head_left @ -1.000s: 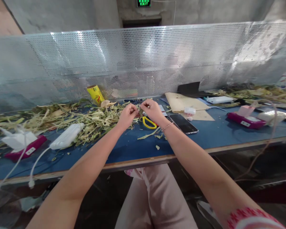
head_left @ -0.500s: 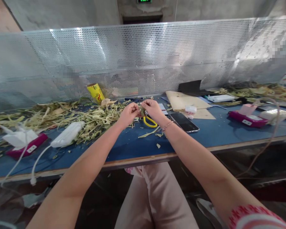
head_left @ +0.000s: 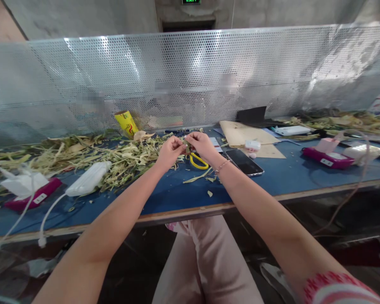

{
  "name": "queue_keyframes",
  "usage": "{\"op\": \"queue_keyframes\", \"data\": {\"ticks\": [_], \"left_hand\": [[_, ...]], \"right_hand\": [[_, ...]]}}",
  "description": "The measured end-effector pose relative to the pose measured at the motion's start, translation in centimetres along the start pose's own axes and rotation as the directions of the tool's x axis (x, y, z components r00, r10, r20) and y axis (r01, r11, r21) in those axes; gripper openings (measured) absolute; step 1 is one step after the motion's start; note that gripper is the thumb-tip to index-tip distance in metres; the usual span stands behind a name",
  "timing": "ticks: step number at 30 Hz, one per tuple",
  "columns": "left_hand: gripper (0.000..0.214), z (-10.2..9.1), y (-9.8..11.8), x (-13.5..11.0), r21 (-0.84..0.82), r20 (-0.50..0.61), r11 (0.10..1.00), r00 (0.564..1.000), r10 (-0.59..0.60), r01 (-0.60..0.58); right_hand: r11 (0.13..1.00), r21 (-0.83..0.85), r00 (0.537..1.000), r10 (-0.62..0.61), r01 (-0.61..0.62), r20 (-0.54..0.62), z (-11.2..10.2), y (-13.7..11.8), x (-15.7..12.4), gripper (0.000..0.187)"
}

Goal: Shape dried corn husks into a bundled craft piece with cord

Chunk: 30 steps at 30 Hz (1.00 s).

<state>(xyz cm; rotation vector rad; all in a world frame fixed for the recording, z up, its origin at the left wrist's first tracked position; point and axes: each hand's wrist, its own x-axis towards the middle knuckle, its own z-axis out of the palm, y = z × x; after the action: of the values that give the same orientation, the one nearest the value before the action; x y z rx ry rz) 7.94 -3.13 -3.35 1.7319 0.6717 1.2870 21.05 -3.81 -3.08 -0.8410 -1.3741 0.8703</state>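
Observation:
Both my arms reach out over a blue worktable (head_left: 266, 181). My left hand (head_left: 170, 150) and my right hand (head_left: 202, 145) meet above the table, fingers pinched on a small green-brown leaf piece (head_left: 187, 147) held between them. Yellow-handled scissors (head_left: 198, 161) lie on the table just under and behind my right hand. A heap of dry green leaf strips (head_left: 114, 156) spreads to the left of my hands. Loose leaf scraps (head_left: 198, 178) lie in front of them.
A black phone (head_left: 244, 161) lies right of the scissors, with a cardboard sheet (head_left: 240, 136) behind it. A yellow roll (head_left: 126, 123) leans by the perforated metal screen (head_left: 190, 80). White charger and cable (head_left: 87, 180) and magenta devices (head_left: 327, 157) sit at either side.
My hands have stayed together on the leaf piece, fingers shifting only slightly. The view has dipped a little.

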Motion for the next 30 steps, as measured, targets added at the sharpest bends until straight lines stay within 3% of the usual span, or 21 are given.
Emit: {"op": "queue_keyframes", "data": {"ticks": [10,15,21,30], "left_hand": [[0.038,0.3,0.0,0.1,-0.100,-0.131,0.995,0.991,-0.013,0.000],[0.035,-0.3,0.8,0.3,-0.171,-0.208,0.985,0.978,-0.005,-0.031],[0.032,-0.6,0.3,0.4,-0.100,-0.204,0.994,0.979,0.017,-0.038],[0.030,-0.9,0.5,0.2,0.050,-0.167,0.995,0.982,0.089,-0.082]], "right_hand": [[0.995,0.098,0.999,-0.022,0.018,0.043,-0.5,-0.2,0.1,0.029],[0.997,-0.004,0.997,-0.076,0.076,-0.002,-0.7,-0.2,0.2,0.017],[0.996,-0.062,0.996,-0.067,0.070,0.056,-0.4,-0.7,-0.3,0.015],[0.999,0.027,0.997,0.024,-0.027,0.079,-0.3,-0.7,-0.3,0.028]]}}
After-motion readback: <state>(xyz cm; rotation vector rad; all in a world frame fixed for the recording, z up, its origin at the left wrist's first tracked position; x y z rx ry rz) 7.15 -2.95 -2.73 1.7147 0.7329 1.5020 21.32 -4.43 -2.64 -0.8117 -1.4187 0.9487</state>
